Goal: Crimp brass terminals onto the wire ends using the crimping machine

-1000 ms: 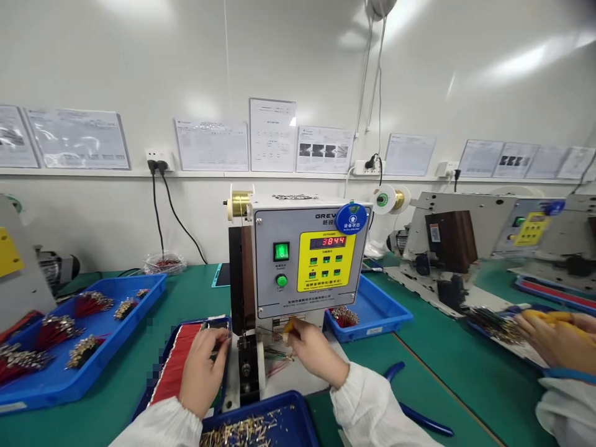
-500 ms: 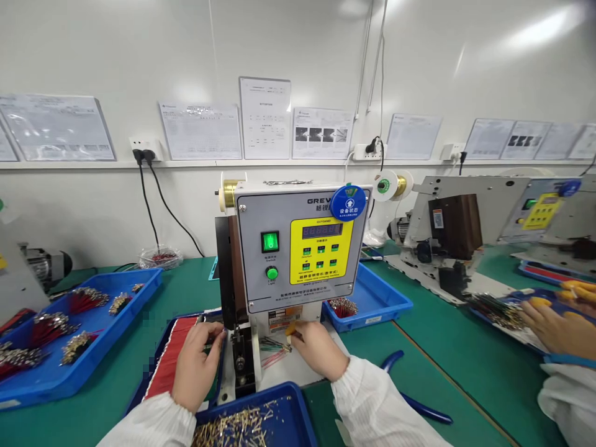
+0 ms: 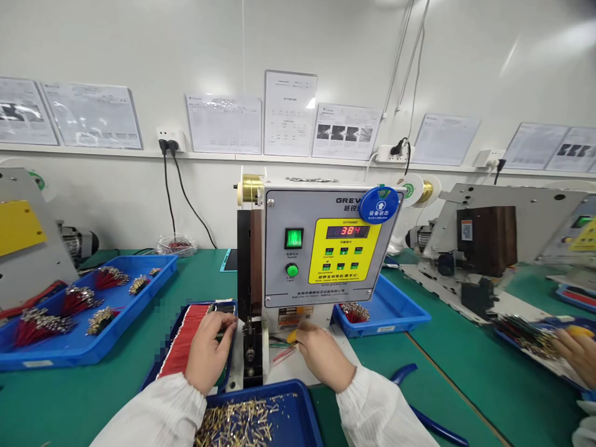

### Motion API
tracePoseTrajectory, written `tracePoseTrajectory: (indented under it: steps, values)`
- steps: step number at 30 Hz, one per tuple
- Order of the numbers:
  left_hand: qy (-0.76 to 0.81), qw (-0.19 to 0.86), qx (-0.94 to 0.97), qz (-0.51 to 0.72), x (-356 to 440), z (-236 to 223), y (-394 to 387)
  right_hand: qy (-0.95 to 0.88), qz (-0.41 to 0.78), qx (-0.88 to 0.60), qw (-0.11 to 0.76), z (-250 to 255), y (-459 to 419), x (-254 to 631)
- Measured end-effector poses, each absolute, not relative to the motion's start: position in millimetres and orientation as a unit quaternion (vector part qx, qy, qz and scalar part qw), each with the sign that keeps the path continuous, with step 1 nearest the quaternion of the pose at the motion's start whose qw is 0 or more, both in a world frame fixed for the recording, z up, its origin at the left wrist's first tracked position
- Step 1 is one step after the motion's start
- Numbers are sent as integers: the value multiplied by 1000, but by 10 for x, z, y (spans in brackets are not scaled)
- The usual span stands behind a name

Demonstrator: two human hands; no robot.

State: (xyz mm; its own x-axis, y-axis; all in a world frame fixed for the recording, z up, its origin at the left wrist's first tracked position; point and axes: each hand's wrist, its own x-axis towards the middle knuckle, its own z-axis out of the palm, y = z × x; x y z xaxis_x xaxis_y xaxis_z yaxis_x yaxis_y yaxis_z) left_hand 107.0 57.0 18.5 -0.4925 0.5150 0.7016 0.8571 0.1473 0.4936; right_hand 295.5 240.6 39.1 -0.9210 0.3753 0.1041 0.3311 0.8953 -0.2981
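Observation:
My left hand rests over a blue tray packed with a red wire bundle, its fingertips near the tray's far end. It sits just left of the crimp head of a GREVI terminal crimping machine. My right hand pinches a small yellow item right of the crimp head. Thin coloured wires lie by those fingers. A blue tray of loose brass terminals sits directly below both hands.
Blue trays of crimped red wire bundles fill the left of the green bench. Another blue tray stands behind the machine, and blue-handled pliers lie at right. A co-worker's hand works beside a second machine.
The view has swung left, so everything sits further right in the frame. My hands stay close to the crimp head, and the co-worker's hand has moved further right.

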Motion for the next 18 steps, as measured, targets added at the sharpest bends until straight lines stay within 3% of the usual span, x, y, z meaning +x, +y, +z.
tracePoseTrajectory:
  steps: [12, 18]
  values:
    - [-732, 174, -462, -470, 1107, 187, 570, -965, 149, -172, 126, 500, 2307, 2988]
    - [-729, 163, -471, -469, 1129, 199, 580, -995, 82, -57, 12, 617, 1948, 3079]
